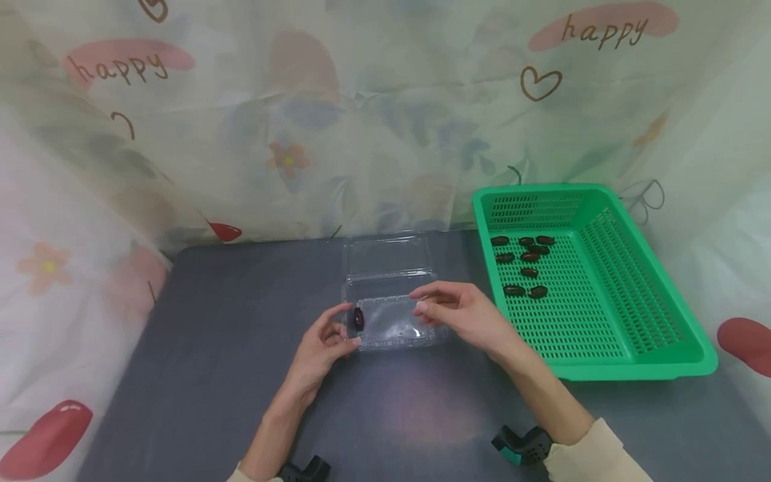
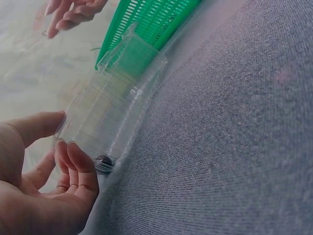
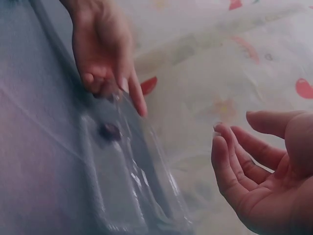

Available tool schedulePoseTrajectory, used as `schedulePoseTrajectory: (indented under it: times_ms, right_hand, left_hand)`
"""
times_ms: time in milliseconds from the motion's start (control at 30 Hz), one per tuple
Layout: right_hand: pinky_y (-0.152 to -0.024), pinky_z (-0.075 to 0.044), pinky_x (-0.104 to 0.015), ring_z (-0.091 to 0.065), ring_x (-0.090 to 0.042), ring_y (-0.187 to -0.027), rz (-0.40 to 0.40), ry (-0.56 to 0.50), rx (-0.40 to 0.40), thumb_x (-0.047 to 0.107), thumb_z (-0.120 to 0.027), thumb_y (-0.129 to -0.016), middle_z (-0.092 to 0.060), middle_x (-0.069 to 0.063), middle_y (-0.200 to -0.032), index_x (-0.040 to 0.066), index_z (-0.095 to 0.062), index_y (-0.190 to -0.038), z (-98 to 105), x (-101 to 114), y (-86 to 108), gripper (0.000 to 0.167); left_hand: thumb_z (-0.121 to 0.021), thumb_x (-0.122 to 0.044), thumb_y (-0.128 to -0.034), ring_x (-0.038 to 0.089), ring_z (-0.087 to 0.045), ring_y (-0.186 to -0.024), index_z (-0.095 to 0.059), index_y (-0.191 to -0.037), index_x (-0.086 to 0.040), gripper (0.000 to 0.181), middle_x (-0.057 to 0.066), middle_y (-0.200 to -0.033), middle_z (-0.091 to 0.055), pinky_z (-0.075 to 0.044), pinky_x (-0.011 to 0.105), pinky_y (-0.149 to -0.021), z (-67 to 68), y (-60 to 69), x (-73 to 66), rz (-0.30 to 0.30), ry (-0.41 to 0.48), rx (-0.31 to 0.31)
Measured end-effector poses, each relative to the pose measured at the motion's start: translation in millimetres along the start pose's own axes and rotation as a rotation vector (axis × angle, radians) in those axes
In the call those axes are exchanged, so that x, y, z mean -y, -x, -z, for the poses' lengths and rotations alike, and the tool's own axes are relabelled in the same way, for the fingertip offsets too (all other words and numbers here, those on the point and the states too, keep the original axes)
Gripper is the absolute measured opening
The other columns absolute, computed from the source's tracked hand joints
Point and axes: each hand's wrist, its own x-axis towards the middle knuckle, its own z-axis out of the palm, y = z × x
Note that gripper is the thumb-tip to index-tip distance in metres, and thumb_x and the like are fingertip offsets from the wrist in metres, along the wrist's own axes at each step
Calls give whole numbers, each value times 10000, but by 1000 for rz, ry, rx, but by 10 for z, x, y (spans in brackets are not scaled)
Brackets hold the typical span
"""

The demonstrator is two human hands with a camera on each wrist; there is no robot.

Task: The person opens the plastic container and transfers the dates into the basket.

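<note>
A clear plastic clamshell box (image 1: 391, 320) lies with its lid (image 1: 388, 258) folded back toward the curtain. My left hand (image 1: 322, 345) holds the box's left end, index finger at the back and thumb at the front corner. Just inside that end lies one dark, glossy date (image 1: 359, 319), also visible through the box wall in the left wrist view. Over the box's right side hovers my right hand (image 1: 464, 311), its fingers loosely bent. The right wrist view shows nothing between the fingers of that hand (image 3: 264, 171), which is apart from the box.
A green perforated basket (image 1: 653, 370) stands on the right, with several dark dates (image 1: 530, 257) along its left side. The grey cloth-covered table (image 1: 241, 321) meets a printed curtain (image 1: 373, 134) at the back. Black devices (image 1: 523, 445) sit at both wrists.
</note>
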Motion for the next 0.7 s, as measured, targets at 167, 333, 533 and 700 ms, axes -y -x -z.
schedulePoseTrajectory:
  times_ms: [167, 333, 533, 700]
  right_hand:
    - [-802, -557, -360, -695, -213, -874, 3, 6, 14, 158, -690, -944, -724, -92, -994, 43, -663, -1225, -182, -74, -112, 305]
    - [-838, -555, -452, -706, -235, -899, 2, 29, 30, 155, -700, -936, -721, -99, -987, 42, -666, -1221, -328, -238, -226, 308]
    - [-844, -553, -476, -681, -397, -969, 16, 16, 61, 122, -703, -928, -701, -212, -1048, 18, -669, -1217, -441, -390, -419, 308]
    - [-794, -570, -358, -704, -300, -938, 28, 91, 59, 107, -711, -916, -724, -132, -999, -1, -676, -1216, -528, -457, -575, 321]
  left_hand:
    - [-773, -9, -829, 141, -519, -697, -547, -1381, -237, 638, 54, -894, -503, -455, 297, -678, 21, 4, 0, -1, 4, 4]
    - [-779, 7, -812, 142, -528, -700, -557, -1374, -235, 650, 56, -890, -514, -459, 293, -674, 4, 0, 24, 13, 10, -6]
    - [-777, -19, -820, 147, -526, -706, -552, -1376, -251, 643, 49, -893, -515, -456, 298, -685, -8, -18, 22, 12, 2, -3]
    - [-766, -6, -826, 154, -531, -713, -546, -1377, -246, 640, 59, -903, -524, -456, 300, -682, -4, -8, 5, 17, 5, -10]
